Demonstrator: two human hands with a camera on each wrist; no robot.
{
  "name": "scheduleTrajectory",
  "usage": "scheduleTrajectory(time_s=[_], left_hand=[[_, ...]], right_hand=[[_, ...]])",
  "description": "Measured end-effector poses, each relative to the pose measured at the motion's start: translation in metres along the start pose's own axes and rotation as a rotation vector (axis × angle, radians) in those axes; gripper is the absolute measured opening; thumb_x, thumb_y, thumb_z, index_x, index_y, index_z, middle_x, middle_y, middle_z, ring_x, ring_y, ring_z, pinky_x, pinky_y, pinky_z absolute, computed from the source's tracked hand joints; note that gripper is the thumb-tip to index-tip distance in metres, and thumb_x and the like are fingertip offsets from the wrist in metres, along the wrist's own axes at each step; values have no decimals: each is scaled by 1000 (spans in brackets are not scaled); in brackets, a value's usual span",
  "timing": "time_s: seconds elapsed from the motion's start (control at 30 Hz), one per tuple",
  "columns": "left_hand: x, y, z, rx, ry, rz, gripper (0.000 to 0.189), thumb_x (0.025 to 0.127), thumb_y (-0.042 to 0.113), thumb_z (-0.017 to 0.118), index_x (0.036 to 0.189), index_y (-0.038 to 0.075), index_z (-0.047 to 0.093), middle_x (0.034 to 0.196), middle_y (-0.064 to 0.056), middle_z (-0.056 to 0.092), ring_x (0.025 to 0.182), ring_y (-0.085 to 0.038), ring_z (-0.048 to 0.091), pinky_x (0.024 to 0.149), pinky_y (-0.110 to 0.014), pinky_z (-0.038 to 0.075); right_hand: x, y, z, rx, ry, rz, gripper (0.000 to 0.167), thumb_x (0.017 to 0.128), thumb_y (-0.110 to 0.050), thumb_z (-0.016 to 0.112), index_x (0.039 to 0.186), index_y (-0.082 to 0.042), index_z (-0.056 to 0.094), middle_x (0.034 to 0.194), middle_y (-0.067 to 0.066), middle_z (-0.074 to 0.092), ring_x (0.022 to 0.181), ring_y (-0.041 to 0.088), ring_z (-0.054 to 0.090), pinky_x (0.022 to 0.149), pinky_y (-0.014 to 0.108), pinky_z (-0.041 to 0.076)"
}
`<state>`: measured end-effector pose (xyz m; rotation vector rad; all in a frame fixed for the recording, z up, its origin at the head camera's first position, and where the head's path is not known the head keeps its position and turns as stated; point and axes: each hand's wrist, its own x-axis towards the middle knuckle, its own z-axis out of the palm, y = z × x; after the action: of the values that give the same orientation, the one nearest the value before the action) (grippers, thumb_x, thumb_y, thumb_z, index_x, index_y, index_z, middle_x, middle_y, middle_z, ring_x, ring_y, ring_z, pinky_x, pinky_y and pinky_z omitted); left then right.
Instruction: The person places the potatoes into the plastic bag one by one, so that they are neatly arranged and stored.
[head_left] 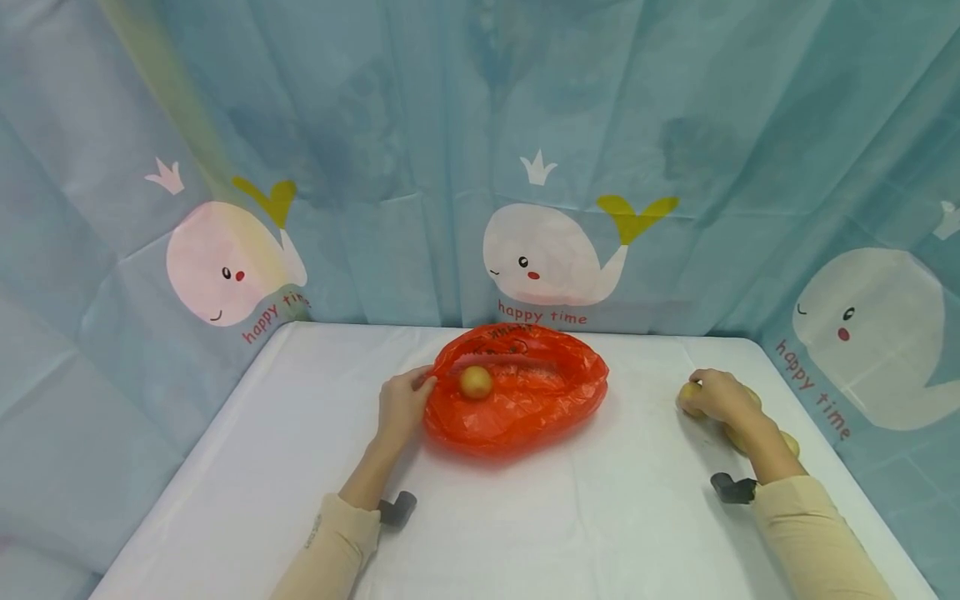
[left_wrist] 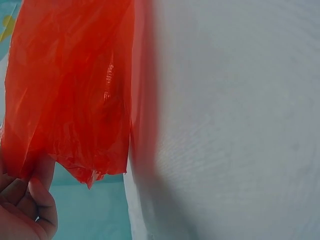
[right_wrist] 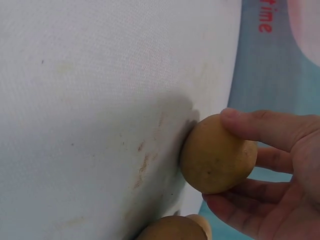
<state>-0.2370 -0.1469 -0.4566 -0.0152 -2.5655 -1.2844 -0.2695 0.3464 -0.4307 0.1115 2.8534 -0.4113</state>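
Observation:
A red plastic bag [head_left: 517,417] lies on the table with its mouth spread wide, and one potato [head_left: 476,382] shows inside that opening. My left hand [head_left: 401,406] pinches the bag's rim at its left side; in the left wrist view the fingers [left_wrist: 42,192] hold the red film's edge. Over at the right, my right hand [head_left: 722,395] grips a round, yellow-brown potato [right_wrist: 217,155] between thumb and fingers. That potato is at the table surface; whether it touches the cloth I cannot tell. More potatoes [head_left: 790,443] lie under and behind the right hand, partly hidden by it.
White cloth covers the table [head_left: 495,533]. A light blue curtain [head_left: 420,167] with printed whales stands behind and along the sides. Another potato [right_wrist: 172,230] sits close below the held one. Dark wrist devices [head_left: 397,508] are on both arms.

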Motion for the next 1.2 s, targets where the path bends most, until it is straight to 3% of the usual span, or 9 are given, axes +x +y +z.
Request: scheduleTrajectory(time_s=[0.2, 0.7, 1.0, 1.2], left_hand=[[1, -3, 1, -3, -4, -13, 32, 95, 17, 64, 125, 5, 66, 119, -14, 70, 112, -30, 67, 92, -42, 56], [1, -4, 4, 0, 8, 14, 31, 95, 16, 64, 123, 4, 67, 118, -15, 71, 111, -31, 67, 91, -43, 56], [-1, -1, 3, -1, 4, -1, 31, 94, 16, 64, 123, 5, 67, 118, -15, 71, 112, -31, 67, 92, -43, 56], [-1, 1, 2, 1, 3, -14, 32, 94, 17, 64, 124, 5, 67, 119, -14, 71, 112, -31, 67, 92, -42, 56]], right_hand=[[2, 1, 2, 2, 28, -49, 56, 85, -22, 63, 125, 16, 51, 118, 37, 57, 96, 41, 56, 85, 57, 46], [0, 2, 2, 6, 46, -73, 58, 83, -23, 62, 125, 15, 52, 120, 38, 56, 96, 41, 56, 83, 57, 47], [0, 0, 3, 37, 57, -83, 59, 83, -23, 65, 126, 15, 52, 121, 38, 56, 96, 42, 55, 85, 58, 47], [-3, -5, 0, 88, 86, -126, 59, 82, -23, 67, 126, 14, 53, 114, 34, 61, 88, 35, 55, 75, 47, 48]])
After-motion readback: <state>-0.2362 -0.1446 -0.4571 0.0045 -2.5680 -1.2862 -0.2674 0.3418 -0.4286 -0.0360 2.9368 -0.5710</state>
